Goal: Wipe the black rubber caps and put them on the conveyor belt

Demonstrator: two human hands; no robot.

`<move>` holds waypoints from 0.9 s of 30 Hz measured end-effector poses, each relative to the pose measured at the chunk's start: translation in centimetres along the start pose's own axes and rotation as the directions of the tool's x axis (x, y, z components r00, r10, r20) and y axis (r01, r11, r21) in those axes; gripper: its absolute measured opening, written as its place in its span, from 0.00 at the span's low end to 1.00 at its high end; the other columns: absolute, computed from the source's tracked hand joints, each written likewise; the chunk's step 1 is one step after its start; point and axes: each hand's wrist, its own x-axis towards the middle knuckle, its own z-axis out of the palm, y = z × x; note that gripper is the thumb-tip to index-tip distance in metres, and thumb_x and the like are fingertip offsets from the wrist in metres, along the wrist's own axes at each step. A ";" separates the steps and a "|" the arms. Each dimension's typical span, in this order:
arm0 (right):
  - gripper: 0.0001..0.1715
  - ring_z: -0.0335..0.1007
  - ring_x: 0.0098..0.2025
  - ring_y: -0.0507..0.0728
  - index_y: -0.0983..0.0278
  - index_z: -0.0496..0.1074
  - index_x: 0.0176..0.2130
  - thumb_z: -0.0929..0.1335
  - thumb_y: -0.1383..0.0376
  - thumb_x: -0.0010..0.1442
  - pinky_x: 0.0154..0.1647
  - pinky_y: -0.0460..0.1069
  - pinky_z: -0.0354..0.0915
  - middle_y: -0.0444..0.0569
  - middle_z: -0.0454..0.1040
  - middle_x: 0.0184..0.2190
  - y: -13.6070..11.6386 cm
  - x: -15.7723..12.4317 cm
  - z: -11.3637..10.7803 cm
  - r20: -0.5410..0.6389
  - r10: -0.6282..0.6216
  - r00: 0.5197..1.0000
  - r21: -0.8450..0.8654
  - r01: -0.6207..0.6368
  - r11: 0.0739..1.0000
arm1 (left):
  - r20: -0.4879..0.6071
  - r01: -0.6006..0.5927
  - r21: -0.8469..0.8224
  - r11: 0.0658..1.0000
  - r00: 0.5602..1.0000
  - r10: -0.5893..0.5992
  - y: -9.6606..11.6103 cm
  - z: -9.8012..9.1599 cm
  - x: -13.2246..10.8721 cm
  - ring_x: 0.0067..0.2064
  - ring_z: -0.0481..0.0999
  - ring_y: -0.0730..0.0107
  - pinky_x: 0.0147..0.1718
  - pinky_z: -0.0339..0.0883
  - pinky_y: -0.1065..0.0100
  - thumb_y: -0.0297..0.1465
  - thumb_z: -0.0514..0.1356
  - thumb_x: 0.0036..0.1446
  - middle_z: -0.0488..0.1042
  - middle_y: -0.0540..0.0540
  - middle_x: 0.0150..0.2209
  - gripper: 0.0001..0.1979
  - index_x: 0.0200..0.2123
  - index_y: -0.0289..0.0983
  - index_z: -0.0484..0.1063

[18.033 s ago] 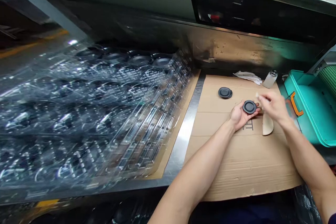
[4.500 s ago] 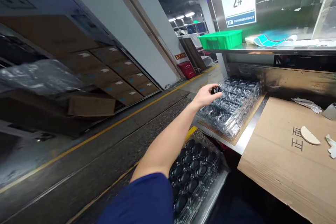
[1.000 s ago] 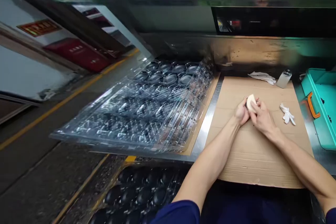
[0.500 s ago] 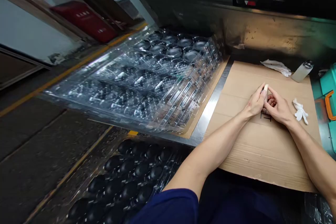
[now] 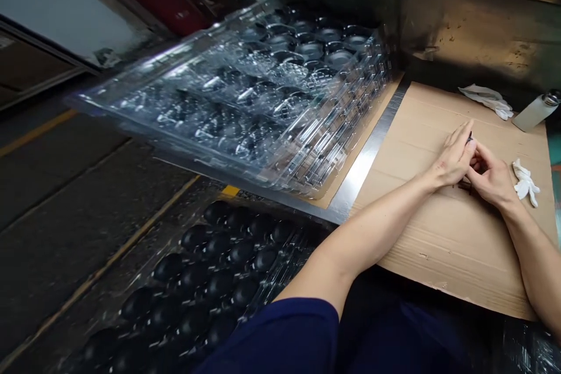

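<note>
Both my hands meet over the brown cardboard sheet point(image 5: 438, 239) on the bench. My left hand point(image 5: 453, 156) is closed with its fingers straight and pressed together, and a thin dark edge of a small black round part point(image 5: 470, 139) shows at the fingertips. My right hand point(image 5: 491, 178) is curled against the left one, knuckles up. Whatever it holds is hidden inside the fingers. Both forearms rest on the cardboard.
A stack of clear blister trays point(image 5: 263, 87) with dark round parts lies to the left on the steel bench. Below it, a lower tray point(image 5: 210, 280) holds several black domed parts. A white cloth point(image 5: 486, 96), a small bottle point(image 5: 532, 111) and a crumpled white wipe point(image 5: 526, 184) lie on the cardboard.
The view has swung down and left. My hands stay together on the cardboard, and the cream pad seen between them a second ago no longer shows.
</note>
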 end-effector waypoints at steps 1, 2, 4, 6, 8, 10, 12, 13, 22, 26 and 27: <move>0.38 0.74 0.40 0.55 0.58 0.66 0.70 0.72 0.54 0.64 0.47 0.55 0.75 0.50 0.79 0.47 0.2 0.1 0.1 -0.028 -0.002 1.000 0.023 0.002 1.000 | 0.013 -0.030 0.046 0.998 0.999 0.029 0.2 0.0 0.0 0.78 0.49 0.55 0.76 0.36 0.54 0.48 0.55 0.69 0.55 0.39 0.76 0.33 0.71 0.39 0.62; 0.39 0.75 0.44 0.56 0.58 0.66 0.70 0.72 0.54 0.64 0.50 0.56 0.75 0.52 0.78 0.50 0.4 0.1 0.3 -0.046 -0.004 0.999 0.060 0.006 0.998 | 0.025 -0.055 0.082 0.995 0.998 0.053 0.4 0.0 0.0 0.78 0.48 0.55 0.76 0.36 0.53 0.48 0.54 0.70 0.54 0.38 0.77 0.33 0.71 0.38 0.61; 0.42 0.77 0.49 0.58 0.57 0.63 0.71 0.73 0.54 0.63 0.55 0.58 0.75 0.55 0.77 0.55 0.5 0.1 0.6 -0.063 -0.005 0.998 0.158 0.015 0.987 | 0.046 -0.092 0.129 0.987 0.995 0.087 0.9 0.0 -0.1 0.78 0.47 0.54 0.76 0.36 0.52 0.47 0.52 0.70 0.53 0.37 0.77 0.33 0.72 0.37 0.60; 0.47 0.78 0.50 0.59 0.54 0.59 0.72 0.75 0.52 0.61 0.55 0.57 0.75 0.55 0.75 0.57 0.5 0.1 0.8 -0.069 0.008 0.998 0.228 0.008 0.974 | 0.063 -0.115 0.139 0.984 0.992 0.107 1.2 0.0 -0.1 0.79 0.47 0.54 0.76 0.37 0.52 0.46 0.51 0.71 0.53 0.36 0.77 0.33 0.73 0.36 0.59; 0.50 0.79 0.48 0.58 0.52 0.55 0.72 0.76 0.51 0.60 0.51 0.56 0.77 0.55 0.74 0.56 0.5 0.1 0.7 -0.085 0.027 0.996 0.238 -0.006 0.971 | 0.073 -0.118 0.114 0.986 0.991 0.110 1.3 0.1 -0.2 0.79 0.47 0.54 0.76 0.37 0.53 0.46 0.52 0.70 0.55 0.38 0.76 0.33 0.72 0.38 0.60; 0.50 0.79 0.49 0.59 0.51 0.53 0.72 0.76 0.50 0.61 0.49 0.55 0.77 0.55 0.73 0.56 0.4 0.3 0.4 -0.115 0.030 0.993 0.221 -0.004 0.975 | 0.078 -0.109 0.081 0.991 0.992 0.102 1.3 0.3 -0.3 0.78 0.49 0.53 0.76 0.38 0.53 0.45 0.53 0.70 0.58 0.40 0.75 0.32 0.72 0.39 0.62; 0.46 0.78 0.53 0.61 0.52 0.54 0.70 0.75 0.49 0.62 0.51 0.56 0.77 0.56 0.73 0.57 0.3 0.4 0.1 -0.131 0.016 0.991 0.201 0.010 0.980 | 0.073 -0.099 0.065 0.993 0.993 0.094 1.2 0.4 -0.2 0.78 0.51 0.52 0.76 0.39 0.53 0.45 0.55 0.69 0.59 0.38 0.75 0.32 0.71 0.38 0.64; 0.44 0.76 0.56 0.62 0.53 0.56 0.68 0.74 0.49 0.63 0.53 0.57 0.76 0.57 0.72 0.58 0.2 0.4 0.0 -0.133 0.007 0.991 0.191 0.019 0.981 | 0.072 -0.096 0.062 0.993 0.993 0.091 1.2 0.4 -0.2 0.77 0.52 0.51 0.76 0.40 0.54 0.45 0.55 0.69 0.59 0.36 0.74 0.32 0.70 0.35 0.64; 0.35 0.78 0.37 0.59 0.59 0.58 0.63 0.69 0.46 0.67 0.37 0.54 0.74 0.55 0.80 0.44 -1.5 -0.6 0.3 -0.078 0.072 0.994 0.019 -0.071 0.997 | 0.211 0.445 -0.607 0.658 0.889 -0.407 0.8 -0.2 0.7 0.60 0.78 0.53 0.64 0.68 0.51 0.39 0.51 0.74 0.80 0.36 0.56 0.20 0.56 0.35 0.75; 0.27 0.78 0.36 0.62 0.60 0.66 0.58 0.66 0.47 0.69 0.39 0.56 0.72 0.53 0.81 0.38 -2.0 -0.9 -0.2 -0.198 0.145 0.969 -0.229 -0.189 0.955 | 0.215 0.491 -0.715 0.498 0.832 -0.511 1.3 -0.6 0.3 0.58 0.80 0.54 0.63 0.69 0.51 0.37 0.54 0.73 0.82 0.37 0.52 0.15 0.47 0.34 0.78; 0.24 0.79 0.38 0.63 0.60 0.68 0.57 0.65 0.48 0.69 0.41 0.56 0.72 0.54 0.82 0.41 -2.2 -1.0 -0.2 -0.172 0.120 0.978 -0.260 -0.163 0.952 | 0.216 0.502 -0.722 0.475 0.817 -0.535 1.5 -0.6 0.2 0.58 0.80 0.54 0.63 0.69 0.51 0.36 0.54 0.73 0.82 0.36 0.52 0.15 0.47 0.34 0.78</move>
